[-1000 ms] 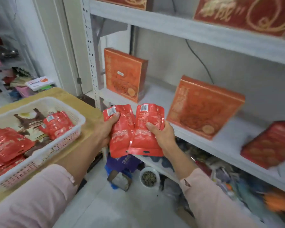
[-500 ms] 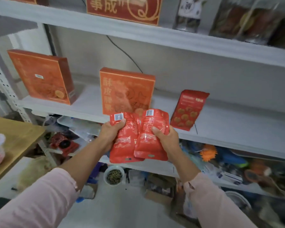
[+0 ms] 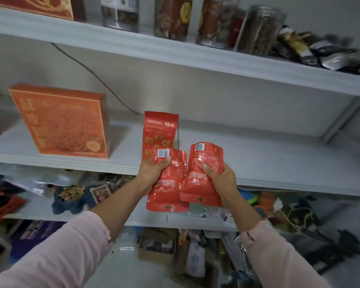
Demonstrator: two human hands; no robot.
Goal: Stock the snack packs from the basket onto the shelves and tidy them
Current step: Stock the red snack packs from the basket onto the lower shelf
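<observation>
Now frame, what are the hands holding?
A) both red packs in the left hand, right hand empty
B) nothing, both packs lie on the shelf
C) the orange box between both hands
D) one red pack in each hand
D: the left hand grips one red snack pack and the right hand grips a second pack, both in front of the shelf.

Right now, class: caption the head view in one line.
Left hand grips left pack, right hand grips right pack, before a shelf holding a standing pack.
</observation>
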